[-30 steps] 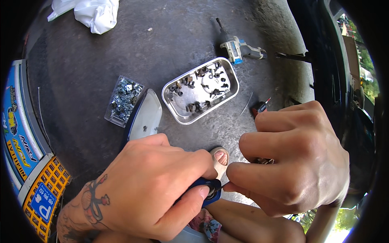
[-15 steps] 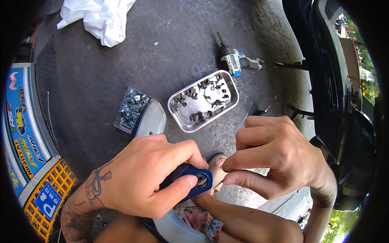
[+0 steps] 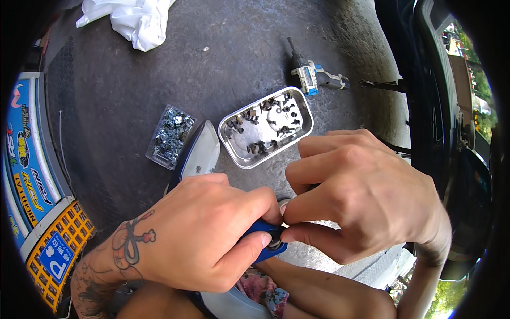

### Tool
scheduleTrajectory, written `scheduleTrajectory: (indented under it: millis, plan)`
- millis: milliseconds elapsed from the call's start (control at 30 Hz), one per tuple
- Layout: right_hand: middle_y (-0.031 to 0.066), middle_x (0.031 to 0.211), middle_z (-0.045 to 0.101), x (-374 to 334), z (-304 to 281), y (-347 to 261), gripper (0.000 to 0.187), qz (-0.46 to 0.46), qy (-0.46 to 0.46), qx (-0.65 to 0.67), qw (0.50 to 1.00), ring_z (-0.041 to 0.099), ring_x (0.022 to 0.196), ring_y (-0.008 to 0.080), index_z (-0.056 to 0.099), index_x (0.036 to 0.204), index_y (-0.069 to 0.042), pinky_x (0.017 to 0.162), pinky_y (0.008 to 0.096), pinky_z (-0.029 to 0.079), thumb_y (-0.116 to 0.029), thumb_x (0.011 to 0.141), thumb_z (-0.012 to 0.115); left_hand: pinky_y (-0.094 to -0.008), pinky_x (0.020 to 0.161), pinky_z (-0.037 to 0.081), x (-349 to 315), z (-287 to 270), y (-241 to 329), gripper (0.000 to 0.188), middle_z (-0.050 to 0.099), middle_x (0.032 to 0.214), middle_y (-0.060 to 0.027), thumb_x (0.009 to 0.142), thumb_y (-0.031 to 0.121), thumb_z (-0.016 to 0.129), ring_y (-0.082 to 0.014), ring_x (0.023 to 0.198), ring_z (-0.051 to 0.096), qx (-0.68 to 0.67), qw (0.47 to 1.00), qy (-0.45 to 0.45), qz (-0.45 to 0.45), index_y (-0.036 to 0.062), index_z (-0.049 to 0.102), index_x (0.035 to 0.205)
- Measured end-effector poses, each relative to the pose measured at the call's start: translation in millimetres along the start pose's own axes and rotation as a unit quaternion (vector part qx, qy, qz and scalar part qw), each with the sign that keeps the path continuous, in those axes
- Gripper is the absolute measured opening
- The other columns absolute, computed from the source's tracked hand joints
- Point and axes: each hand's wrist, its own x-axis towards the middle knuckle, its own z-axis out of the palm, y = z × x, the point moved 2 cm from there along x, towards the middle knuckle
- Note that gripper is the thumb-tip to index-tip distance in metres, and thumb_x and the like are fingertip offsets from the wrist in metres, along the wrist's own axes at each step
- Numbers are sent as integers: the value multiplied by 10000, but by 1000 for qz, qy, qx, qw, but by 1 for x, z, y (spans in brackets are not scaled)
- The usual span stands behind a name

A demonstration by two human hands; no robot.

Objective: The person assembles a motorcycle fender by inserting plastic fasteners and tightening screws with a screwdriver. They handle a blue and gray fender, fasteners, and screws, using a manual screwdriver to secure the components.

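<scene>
And here are the 2 hands, close together over the lap; the left hand (image 3: 204, 234) grips a blue part (image 3: 280, 248), thumb on the near side, forefinger across the far side; the right hand (image 3: 356, 196) is curled in, thumb and forefinger right up at the dark fitting (image 3: 274, 242) in the blue part's end, though whether they pinch anything I cannot tell; just beyond the left hand, a pale grey panel (image 3: 205, 151) with a blue edge; past that, 1 clear box (image 3: 160, 158) of silvery clips, 1 metal tray (image 3: 243, 143) of dark screws, and near the tray's far corner, 1 power driver (image 3: 308, 77) on the floor (image 3: 122, 95)!
</scene>
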Motion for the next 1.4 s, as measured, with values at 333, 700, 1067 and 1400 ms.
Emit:
scheduleTrajectory:
  millis: [333,700,1067,1400]
  plan:
    - [7,708,522,2,5,-20,272,29,-35,-150,988,567,726,212,628,654,-108,591,388,411,-286,738,816,-463,690,457,3,6,0,134,639,744,-134,839,90,704,-398,694,619,0,999,30,16,36,613,920]
    - [15,703,482,14,14,-33,266,43,-2,-210,977,528,712,191,578,590,-90,579,369,376,-307,555,729,-474,687,448,1,11,-7,97,681,775,-127,905,77,665,-390,722,663,31,999,26,14,36,583,937]
    - [17,694,470,6,37,-25,262,28,202,-207,957,518,705,190,574,581,-73,564,363,359,-285,501,704,-462,671,432,1,11,-9,91,658,737,-122,912,90,664,-377,688,654,39,999,34,16,52,582,922]
    - [19,673,459,12,46,-20,210,33,246,-184,951,511,691,190,550,563,-71,567,362,362,-235,538,679,-420,678,402,-2,15,-16,177,651,813,-92,696,100,715,-369,698,560,52,998,27,-6,80,648,859]
